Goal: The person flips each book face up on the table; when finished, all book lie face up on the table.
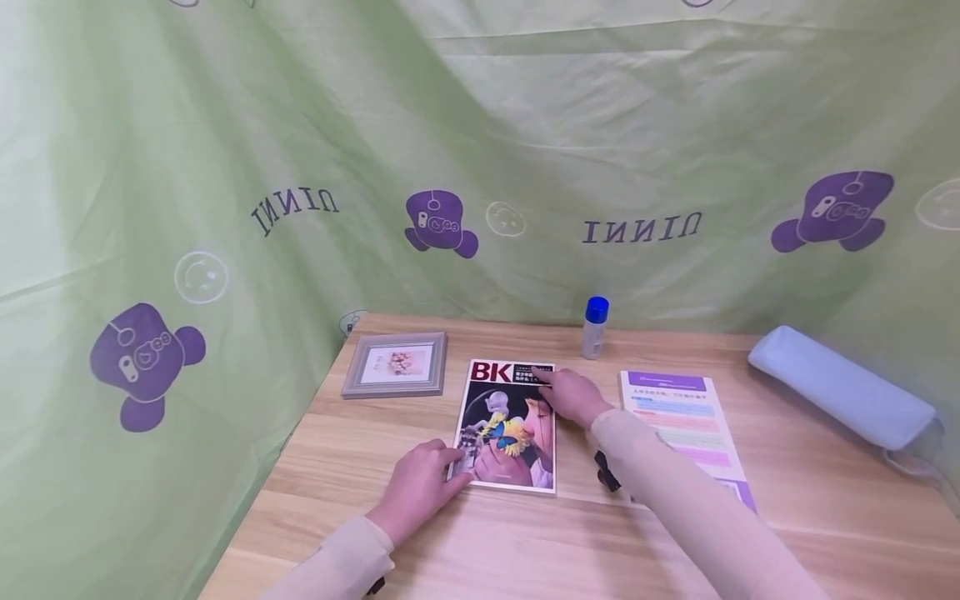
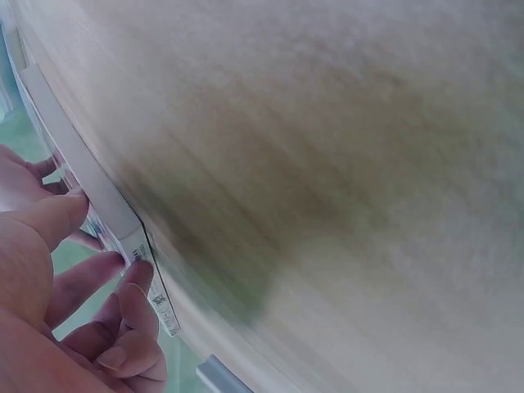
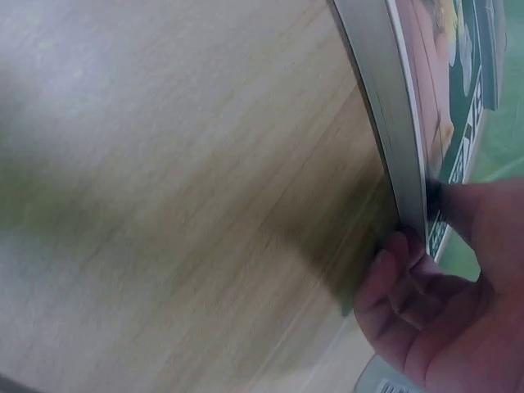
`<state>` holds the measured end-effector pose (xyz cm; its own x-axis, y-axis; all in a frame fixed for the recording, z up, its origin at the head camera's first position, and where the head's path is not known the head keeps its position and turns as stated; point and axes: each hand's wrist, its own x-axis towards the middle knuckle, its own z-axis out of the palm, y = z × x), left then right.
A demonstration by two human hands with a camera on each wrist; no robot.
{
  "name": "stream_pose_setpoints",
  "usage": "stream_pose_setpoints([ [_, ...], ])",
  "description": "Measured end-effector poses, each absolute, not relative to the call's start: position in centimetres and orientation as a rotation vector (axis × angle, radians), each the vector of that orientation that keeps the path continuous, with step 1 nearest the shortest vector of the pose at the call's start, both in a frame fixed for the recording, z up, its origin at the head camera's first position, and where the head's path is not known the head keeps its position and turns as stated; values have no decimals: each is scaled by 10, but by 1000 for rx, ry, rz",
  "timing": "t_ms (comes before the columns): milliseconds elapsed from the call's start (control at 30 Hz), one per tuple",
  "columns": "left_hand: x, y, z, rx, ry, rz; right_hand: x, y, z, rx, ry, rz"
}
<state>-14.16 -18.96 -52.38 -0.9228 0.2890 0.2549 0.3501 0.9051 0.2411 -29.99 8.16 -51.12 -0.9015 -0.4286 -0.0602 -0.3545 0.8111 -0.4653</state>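
Observation:
A thick magazine [image 1: 506,425] with "BK" in red on its cover lies face up on the wooden table, between both hands. At its lower left corner, my left hand [image 1: 423,483] grips it, thumb at the front edge and fingers along the spine [image 2: 147,270]. My right hand [image 1: 573,396] holds the upper right side. In the right wrist view, the right thumb is over the cover and the curled fingers [image 3: 393,282] are against the page edge [image 3: 385,90]. The left wrist view shows the pale page block [image 2: 90,164] under the left thumb.
A grey picture frame [image 1: 393,365] lies at the back left. Behind the magazine stands a clear bottle [image 1: 594,329] with a blue cap. Printed purple-and-white sheets [image 1: 678,408] lie to the right, partly under the right forearm. A light blue case [image 1: 840,387] sits farther right.

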Motion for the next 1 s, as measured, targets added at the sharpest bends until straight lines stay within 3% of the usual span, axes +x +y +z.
stream_pose_setpoints([
  [567, -173, -168, -524, -626, -2795, -531, -293, 131, -489, -596, 3051, -756],
  [1000, -190, -114, -517, -873, -2746, -532, -283, 193, -497, -464, 3152, -690],
])
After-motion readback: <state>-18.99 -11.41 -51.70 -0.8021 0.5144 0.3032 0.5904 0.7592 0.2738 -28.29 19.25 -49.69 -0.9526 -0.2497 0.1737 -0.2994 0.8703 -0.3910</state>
